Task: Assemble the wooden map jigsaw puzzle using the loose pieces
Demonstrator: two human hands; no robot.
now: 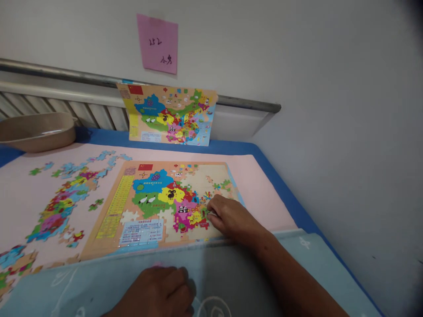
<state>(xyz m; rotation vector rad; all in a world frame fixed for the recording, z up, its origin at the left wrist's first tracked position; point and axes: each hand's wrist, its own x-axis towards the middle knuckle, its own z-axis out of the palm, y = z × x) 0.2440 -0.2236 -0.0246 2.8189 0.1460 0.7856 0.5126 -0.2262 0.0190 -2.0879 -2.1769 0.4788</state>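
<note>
Peach-bordered and bright with coloured regions, the map puzzle lies flat in front of the person, its long axis seeming to run sideways across their view, with bare cream patches showing at the upper right and along the lower part. The right hand is the nearer of the 2: it reaches in from the near right and rests over the right-hand part of the map, just beside the small, many-coloured regions, so most of the puzzle spreads to the left of its fingertips. Those fingers are bent and drawn narrowly together — whether a piece sits between them I can't tell from here. The left hand is loosely curled on the light blue cloth, apart from the puzzle, which lies ahead of it, beyond the cloth's edge; its fingertips are hidden, so I can't say if it holds anything. To the left of the puzzle, loose pieces lie on the pink surface, many clustered or overlapping, a few apart. Behind — propped upright near the wall — stands a printed map sheet with a matching picture. A tan basin sits at far left, and above the metal rail hangs a pink note marked 252.
</note>
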